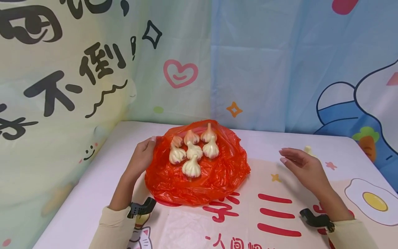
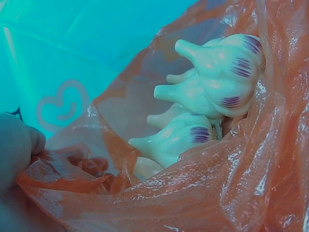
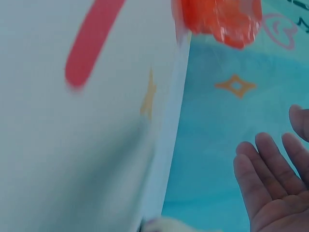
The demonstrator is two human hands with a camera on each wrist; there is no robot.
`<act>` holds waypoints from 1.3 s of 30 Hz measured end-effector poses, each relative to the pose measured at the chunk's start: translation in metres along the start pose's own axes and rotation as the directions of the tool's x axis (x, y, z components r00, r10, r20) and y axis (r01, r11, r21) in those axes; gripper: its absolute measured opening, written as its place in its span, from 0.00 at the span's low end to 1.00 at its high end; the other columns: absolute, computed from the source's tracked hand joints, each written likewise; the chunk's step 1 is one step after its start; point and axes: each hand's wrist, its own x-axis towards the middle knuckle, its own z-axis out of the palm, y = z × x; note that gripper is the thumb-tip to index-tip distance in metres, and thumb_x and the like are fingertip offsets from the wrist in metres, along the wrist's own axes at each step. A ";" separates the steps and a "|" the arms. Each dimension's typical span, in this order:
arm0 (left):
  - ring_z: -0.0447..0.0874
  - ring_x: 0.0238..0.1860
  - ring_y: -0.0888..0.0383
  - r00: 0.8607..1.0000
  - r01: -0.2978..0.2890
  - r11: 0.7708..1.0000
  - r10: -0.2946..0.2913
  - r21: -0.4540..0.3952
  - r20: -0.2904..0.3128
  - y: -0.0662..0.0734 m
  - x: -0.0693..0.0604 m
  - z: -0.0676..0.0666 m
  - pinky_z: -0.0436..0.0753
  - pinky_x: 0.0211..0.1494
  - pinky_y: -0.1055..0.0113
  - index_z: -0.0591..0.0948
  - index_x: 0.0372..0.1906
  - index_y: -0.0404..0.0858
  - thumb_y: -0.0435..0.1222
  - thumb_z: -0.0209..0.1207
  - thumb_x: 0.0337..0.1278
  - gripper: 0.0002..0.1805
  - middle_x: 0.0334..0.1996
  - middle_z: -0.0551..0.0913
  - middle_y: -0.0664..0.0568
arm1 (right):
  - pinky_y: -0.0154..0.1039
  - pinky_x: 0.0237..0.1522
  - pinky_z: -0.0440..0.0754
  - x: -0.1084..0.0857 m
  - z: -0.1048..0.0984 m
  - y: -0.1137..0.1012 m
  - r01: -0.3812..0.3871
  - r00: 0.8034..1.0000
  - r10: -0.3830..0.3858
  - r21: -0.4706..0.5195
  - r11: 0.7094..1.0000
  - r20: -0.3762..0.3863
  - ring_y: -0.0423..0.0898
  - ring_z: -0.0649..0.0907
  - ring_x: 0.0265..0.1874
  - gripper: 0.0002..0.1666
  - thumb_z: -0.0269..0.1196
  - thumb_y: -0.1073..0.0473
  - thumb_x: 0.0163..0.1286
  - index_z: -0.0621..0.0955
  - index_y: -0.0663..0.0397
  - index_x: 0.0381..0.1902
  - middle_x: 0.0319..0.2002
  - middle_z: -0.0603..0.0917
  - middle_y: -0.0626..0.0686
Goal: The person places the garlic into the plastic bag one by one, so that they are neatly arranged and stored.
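Observation:
A red plastic bag (image 1: 217, 183) lies spread open on the table, with several white garlic bulbs (image 1: 191, 167) grouped inside it. My left hand (image 1: 141, 155) pinches the bag's left rim between thumb and fingers. In the left wrist view the bulbs (image 2: 227, 72) show purple streaks, and the bag's film partly covers the lower ones. Well to the right of the bag, my right hand (image 1: 306, 171) hovers over the table with extended fingers and nothing in them. Another pale garlic bulb (image 1: 308, 149) stands just behind that hand, mostly hidden by it.
The white table (image 1: 99, 166) bears a printed cloth with red lettering and a fried egg picture (image 1: 374, 202). A patterned curtain (image 1: 255, 69) hangs along the back and left sides. Each wrist wears a black camera (image 1: 141, 207).

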 end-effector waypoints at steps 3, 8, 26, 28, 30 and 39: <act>0.75 0.57 0.45 1.000 0.002 1.000 -0.002 -0.003 0.002 0.000 0.000 0.000 0.76 0.59 0.50 0.72 0.66 0.37 0.55 0.38 0.75 0.32 0.59 0.76 0.43 | 0.15 0.42 0.71 -0.001 -0.009 0.009 -0.045 0.998 0.044 -0.024 0.999 -0.053 0.37 0.80 0.50 0.27 0.61 0.49 0.71 0.76 0.55 0.63 0.55 0.81 0.60; 0.76 0.55 0.45 1.000 0.001 1.000 -0.001 -0.012 0.004 0.001 -0.001 0.000 0.78 0.57 0.51 0.72 0.66 0.37 0.55 0.38 0.75 0.32 0.58 0.77 0.43 | 0.14 0.40 0.70 -0.004 -0.019 0.026 -0.122 0.989 0.117 -0.054 0.991 -0.090 0.43 0.79 0.53 0.29 0.60 0.46 0.71 0.75 0.54 0.64 0.56 0.80 0.61; 0.77 0.54 0.46 1.000 -0.007 1.000 0.007 -0.020 0.003 0.000 -0.001 0.000 0.79 0.55 0.52 0.72 0.66 0.38 0.54 0.38 0.75 0.30 0.58 0.77 0.44 | 0.63 0.57 0.67 0.005 -0.033 0.058 -0.390 0.911 0.388 0.014 0.921 -0.139 0.66 0.57 0.70 0.44 0.55 0.38 0.71 0.57 0.54 0.76 0.74 0.54 0.63; 0.78 0.54 0.46 1.000 -0.003 1.000 0.004 -0.017 0.005 0.001 -0.002 0.000 0.80 0.54 0.53 0.72 0.66 0.39 0.54 0.38 0.75 0.30 0.58 0.77 0.45 | 0.67 0.54 0.67 0.007 -0.032 0.063 -0.391 0.916 0.389 0.001 0.921 -0.104 0.68 0.55 0.70 0.47 0.55 0.37 0.71 0.54 0.55 0.76 0.74 0.51 0.65; 0.78 0.54 0.47 1.000 -0.001 1.000 0.001 -0.007 0.000 0.001 -0.002 0.000 0.80 0.54 0.53 0.73 0.66 0.38 0.54 0.38 0.75 0.30 0.58 0.77 0.45 | 0.69 0.53 0.67 0.009 -0.031 0.067 -0.395 0.916 0.394 -0.005 0.919 -0.071 0.71 0.54 0.69 0.48 0.55 0.36 0.71 0.52 0.56 0.77 0.74 0.50 0.67; 0.77 0.55 0.45 1.000 0.000 1.000 0.000 -0.002 -0.012 -0.001 0.000 -0.002 0.79 0.56 0.51 0.73 0.66 0.37 0.55 0.39 0.75 0.31 0.58 0.77 0.43 | 0.69 0.54 0.68 0.015 -0.030 0.071 -0.417 0.909 0.417 0.006 0.909 -0.003 0.72 0.55 0.68 0.50 0.53 0.33 0.70 0.53 0.57 0.76 0.72 0.55 0.70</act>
